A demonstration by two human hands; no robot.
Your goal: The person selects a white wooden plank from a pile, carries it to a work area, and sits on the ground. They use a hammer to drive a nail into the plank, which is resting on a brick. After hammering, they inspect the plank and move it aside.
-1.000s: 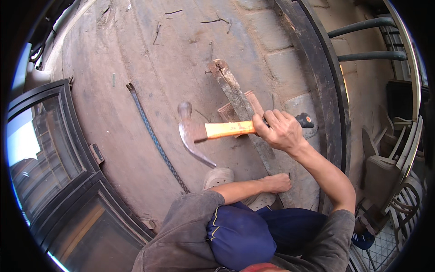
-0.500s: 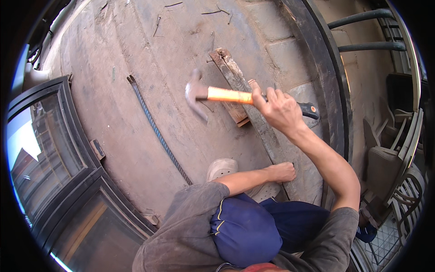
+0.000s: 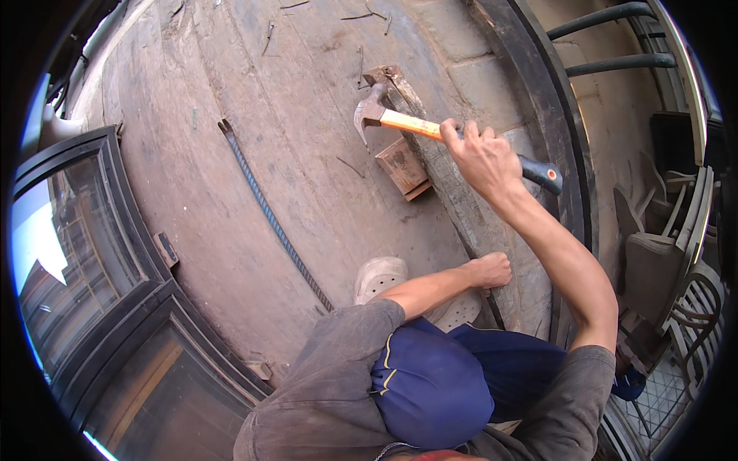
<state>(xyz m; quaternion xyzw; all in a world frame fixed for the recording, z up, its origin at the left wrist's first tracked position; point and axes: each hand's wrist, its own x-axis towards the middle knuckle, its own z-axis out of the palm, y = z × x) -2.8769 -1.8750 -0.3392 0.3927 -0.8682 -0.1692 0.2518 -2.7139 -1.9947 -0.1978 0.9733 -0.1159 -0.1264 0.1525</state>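
Observation:
My right hand [image 3: 486, 160] is wrapped round the handle of a claw hammer [image 3: 415, 124] with an orange shaft and black grip end. The hammer's head hangs at the far part of a rough, weathered wooden plank [image 3: 450, 180]; whether it touches the wood I cannot tell. Lower down, my left hand [image 3: 490, 270] is closed in a fist at the near part of the plank, its fingertips hidden. Reddish-brown wooden blocks [image 3: 403, 165] lie beneath and beside the plank, partly covered by it.
A ribbed blue-grey pry bar [image 3: 269, 215] lies on the floor to the left. Several bent nails [image 3: 268, 40] are scattered farther off. Dark-framed glass panels [image 3: 92, 223] stand at left, a dark beam [image 3: 550, 92] at right, with chairs [image 3: 653, 257] beyond. My clogs [image 3: 382, 276] are near the plank.
My right hand and the hammer have moved slightly right and away from me, bringing the head up toward the plank's far part. My left hand keeps its place at the plank's near part.

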